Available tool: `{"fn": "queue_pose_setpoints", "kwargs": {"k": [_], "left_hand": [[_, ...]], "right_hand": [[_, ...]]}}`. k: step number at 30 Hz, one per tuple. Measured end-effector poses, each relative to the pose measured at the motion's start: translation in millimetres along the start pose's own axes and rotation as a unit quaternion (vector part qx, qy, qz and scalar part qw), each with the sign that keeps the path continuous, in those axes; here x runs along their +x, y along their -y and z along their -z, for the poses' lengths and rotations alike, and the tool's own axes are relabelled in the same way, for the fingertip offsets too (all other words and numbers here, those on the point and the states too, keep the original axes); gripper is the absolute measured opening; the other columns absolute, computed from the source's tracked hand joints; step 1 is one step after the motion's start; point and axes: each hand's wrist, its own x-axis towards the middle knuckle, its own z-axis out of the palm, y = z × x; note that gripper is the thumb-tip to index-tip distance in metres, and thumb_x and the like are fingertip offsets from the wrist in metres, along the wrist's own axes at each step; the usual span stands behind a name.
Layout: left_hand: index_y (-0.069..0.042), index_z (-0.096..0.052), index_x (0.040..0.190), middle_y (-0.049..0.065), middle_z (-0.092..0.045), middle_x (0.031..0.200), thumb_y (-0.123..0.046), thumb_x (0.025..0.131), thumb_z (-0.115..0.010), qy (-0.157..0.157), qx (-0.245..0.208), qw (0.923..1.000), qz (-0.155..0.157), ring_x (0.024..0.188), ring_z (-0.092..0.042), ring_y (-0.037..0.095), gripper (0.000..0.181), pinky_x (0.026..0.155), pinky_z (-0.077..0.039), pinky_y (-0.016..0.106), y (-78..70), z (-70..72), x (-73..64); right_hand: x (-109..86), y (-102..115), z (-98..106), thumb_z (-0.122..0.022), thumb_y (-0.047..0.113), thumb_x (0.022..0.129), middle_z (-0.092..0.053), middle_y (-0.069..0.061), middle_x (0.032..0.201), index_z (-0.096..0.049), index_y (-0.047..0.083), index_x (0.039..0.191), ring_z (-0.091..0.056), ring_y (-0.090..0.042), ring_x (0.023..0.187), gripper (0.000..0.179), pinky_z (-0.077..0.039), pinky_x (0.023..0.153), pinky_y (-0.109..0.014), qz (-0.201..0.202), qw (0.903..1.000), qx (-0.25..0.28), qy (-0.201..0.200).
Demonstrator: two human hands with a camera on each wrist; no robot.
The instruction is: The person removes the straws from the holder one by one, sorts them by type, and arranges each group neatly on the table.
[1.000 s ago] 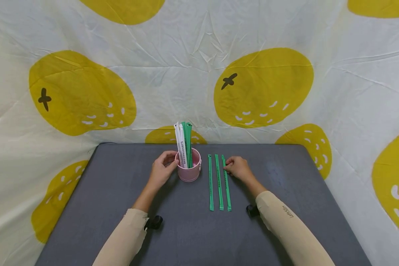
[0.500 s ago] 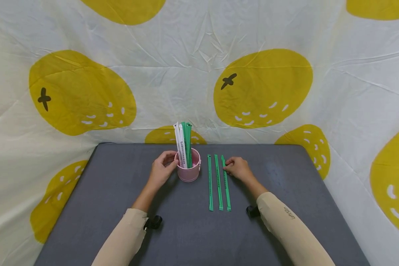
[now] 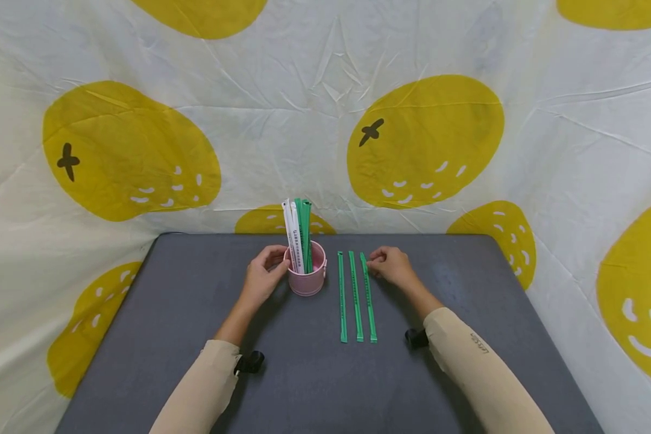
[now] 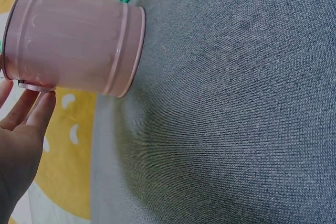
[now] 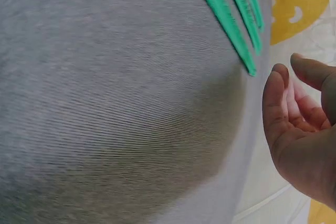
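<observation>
A small pink bucket [image 3: 306,283] stands upright near the back of the table. Several wrapped straws rise out of it, white ones [image 3: 293,235] on the left and green ones [image 3: 305,232] on the right. My left hand [image 3: 261,274] holds the bucket by its left side, thumb at the rim; in the left wrist view its fingertips [image 4: 47,100] meet the side lug. Right of the bucket, three green wrapped straws [image 3: 356,298] lie side by side. My right hand [image 3: 392,265], fingers loosely bent, hovers beside the top of the rightmost straw [image 5: 226,22] and holds nothing.
The dark grey table [image 3: 304,386] reaches back to a white cloth [image 3: 282,144] printed with yellow fruit shapes. Each beige sleeve has a small black camera at the wrist, the left one [image 3: 251,361] and the right one [image 3: 415,339].
My right hand has let go of the rightmost straw's top and moved slightly up and away to the right. The left hand stays at the bucket; the three straws lie as before.
</observation>
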Motion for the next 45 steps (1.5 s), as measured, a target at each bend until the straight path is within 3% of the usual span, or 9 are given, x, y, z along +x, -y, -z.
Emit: {"fn": "queue_pose_setpoints", "kwargs": {"k": [6, 12, 17, 33, 45], "left_hand": [[0.014, -0.059, 0.128, 0.034, -0.064, 0.126, 0.003, 0.095, -0.069, -0.004, 0.000, 1.0000, -0.005, 0.119, -0.063, 0.049, 0.036, 0.109, -0.048, 0.058, -0.7, -0.7, 0.5], [0.013, -0.060, 0.128, 0.033, -0.064, 0.127, 0.003, 0.095, -0.069, -0.004, 0.001, 1.0000, -0.002, 0.120, -0.062, 0.048, 0.036, 0.110, -0.047, 0.059, -0.4, -0.7, 0.8], [0.012, -0.060, 0.128, 0.032, -0.064, 0.127, 0.002, 0.095, -0.069, -0.004, 0.000, 1.0000, -0.002, 0.121, -0.062, 0.048, 0.036, 0.110, -0.047, 0.059, 1.7, -1.2, 0.9], [0.011, -0.059, 0.129, 0.031, -0.065, 0.128, 0.000, 0.096, -0.069, 0.001, 0.009, 1.0000, 0.002, 0.120, -0.064, 0.044, 0.037, 0.108, -0.049, 0.056, 4.5, -0.2, -0.6], [0.013, -0.059, 0.129, 0.033, -0.064, 0.128, 0.001, 0.095, -0.070, 0.001, 0.001, 1.0000, -0.005, 0.119, -0.064, 0.047, 0.038, 0.107, -0.050, 0.056, 3.3, 0.2, 0.2]], "right_hand": [[5.8, 13, 7, -0.075, 0.023, 0.096, -0.077, -0.011, 0.099, -0.073, 0.006, 0.113, -0.068, -0.016, 0.075, 0.024, -0.056, 0.068, -0.030, 0.050, 0.9987, 0.001, -0.007], [11.7, 30, 8, -0.074, 0.020, 0.096, -0.076, -0.013, 0.104, -0.072, 0.002, 0.118, -0.069, -0.020, 0.084, 0.028, -0.056, 0.072, -0.026, 0.102, 0.9935, 0.049, -0.005], [15.5, 48, 4, -0.073, 0.016, 0.097, -0.075, -0.019, 0.107, -0.070, -0.004, 0.120, -0.072, -0.034, 0.093, 0.031, -0.057, 0.070, -0.022, 0.105, 0.9901, 0.092, 0.002], [23.0, 105, -25, -0.075, 0.019, 0.096, -0.076, -0.016, 0.107, -0.072, 0.003, 0.116, -0.070, -0.024, 0.092, 0.026, -0.056, 0.077, -0.026, 0.128, 0.9840, 0.124, 0.000], [32.6, 131, -42, -0.080, 0.017, 0.092, -0.075, -0.019, 0.105, -0.068, -0.002, 0.113, -0.070, -0.028, 0.092, 0.031, -0.058, 0.079, -0.029, 0.144, 0.9790, 0.143, -0.019]]}}
